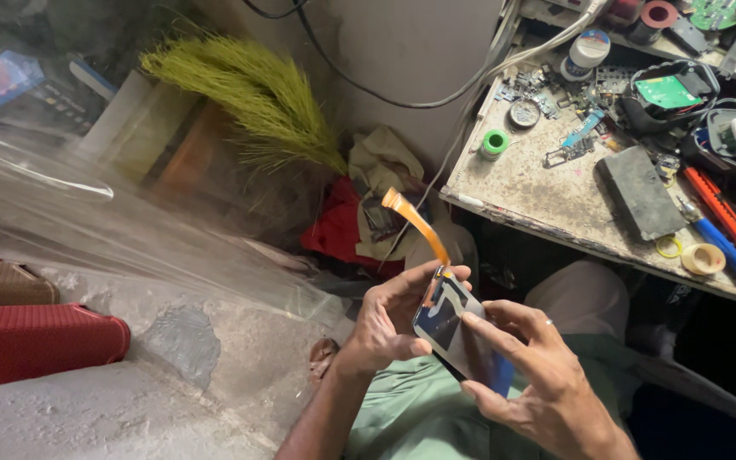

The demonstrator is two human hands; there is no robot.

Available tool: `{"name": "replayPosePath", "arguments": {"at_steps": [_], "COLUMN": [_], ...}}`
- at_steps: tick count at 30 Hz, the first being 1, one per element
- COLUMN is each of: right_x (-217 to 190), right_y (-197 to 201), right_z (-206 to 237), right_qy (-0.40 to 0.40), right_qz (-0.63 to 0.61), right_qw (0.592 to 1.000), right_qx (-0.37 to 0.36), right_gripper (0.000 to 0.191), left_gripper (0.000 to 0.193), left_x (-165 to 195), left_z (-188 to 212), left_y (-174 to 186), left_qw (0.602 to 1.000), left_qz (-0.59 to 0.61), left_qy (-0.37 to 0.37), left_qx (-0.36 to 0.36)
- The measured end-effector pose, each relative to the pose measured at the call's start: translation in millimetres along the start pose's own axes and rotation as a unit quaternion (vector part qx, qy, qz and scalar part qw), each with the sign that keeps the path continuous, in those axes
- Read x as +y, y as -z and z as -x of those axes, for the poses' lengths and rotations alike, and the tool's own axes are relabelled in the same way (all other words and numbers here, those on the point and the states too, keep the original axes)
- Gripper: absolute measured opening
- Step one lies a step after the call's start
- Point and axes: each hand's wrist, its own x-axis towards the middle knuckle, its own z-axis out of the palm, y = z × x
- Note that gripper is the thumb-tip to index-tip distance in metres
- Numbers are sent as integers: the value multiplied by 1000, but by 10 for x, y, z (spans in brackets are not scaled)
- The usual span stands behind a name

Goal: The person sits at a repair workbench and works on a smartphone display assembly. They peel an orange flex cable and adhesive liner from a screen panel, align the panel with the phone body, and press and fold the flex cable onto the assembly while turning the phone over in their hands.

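A small glossy dark phone screen panel [446, 317] sits between both hands above my lap, with an orange flex ribbon [416, 221] curling up from its top edge. My left hand [385, 319] grips the panel's left side, thumb underneath and fingers around the top. My right hand [528, 375] holds the panel from the right, with its index finger pressed flat on the glass face. A ring shows on one finger of the right hand.
A cluttered grey workbench [547, 183] stands at the upper right with tape rolls, a green circuit board [668, 92], screwdrivers [726, 230] and small parts. A green straw broom [257, 94] leans at the wall. Red ribbed blocks [36, 341] lie at left beside clear plastic sheeting [87, 221].
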Motion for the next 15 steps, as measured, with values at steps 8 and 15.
{"name": "replayPosePath", "arguments": {"at_steps": [8, 15], "right_x": [31, 18], "right_y": [70, 41], "right_z": [33, 23], "right_qy": [-5, 48], "right_qz": [24, 33], "right_qw": [1000, 998], "right_qx": [-17, 16], "right_gripper": [78, 76], "left_gripper": [108, 107], "left_x": [-22, -4], "left_z": [19, -1], "left_y": [-19, -2], "left_qw": [1000, 1000], "left_qz": [8, 15], "left_qy": [-7, -18], "left_qx": [18, -6]}}
